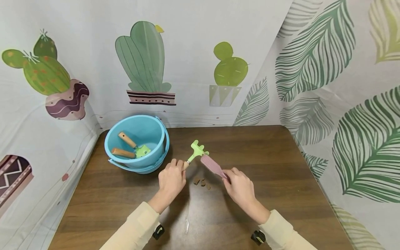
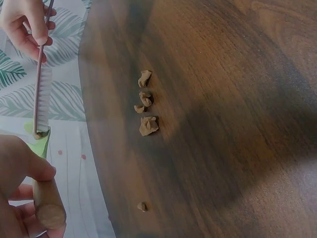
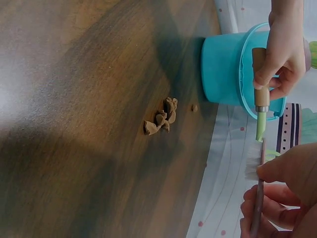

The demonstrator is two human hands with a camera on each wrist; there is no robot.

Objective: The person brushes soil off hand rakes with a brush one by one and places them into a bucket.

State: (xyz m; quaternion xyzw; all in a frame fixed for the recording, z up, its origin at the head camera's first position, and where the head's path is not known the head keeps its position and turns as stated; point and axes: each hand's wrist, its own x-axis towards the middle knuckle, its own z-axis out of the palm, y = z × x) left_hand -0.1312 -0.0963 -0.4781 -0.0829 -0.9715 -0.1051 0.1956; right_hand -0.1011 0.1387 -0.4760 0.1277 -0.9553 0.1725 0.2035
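Observation:
My left hand [image 1: 172, 176] grips the wooden handle of a small garden rake [image 1: 197, 149] with a light green head. In my right hand [image 1: 240, 185] is a pink brush [image 1: 213, 165] with pale bristles, held by its handle. The brush's bristles [image 2: 44, 99] face down, and its tip meets the green rake head above the table. A bit of brown stuff shows at that spot in the left wrist view. Below the tools, several brown clay-like crumbs [image 2: 148, 125] lie on the table, with a smaller crumb [image 2: 142, 206] apart from them.
A blue bucket [image 1: 162, 152] with its handle down stands at the table's back left. Inside it are two wooden-handled tools [image 1: 127, 140], at least one with a green head. The brown wooden table [image 1: 268, 152] meets a curtain [image 1: 190, 62] printed with cacti and leaves.

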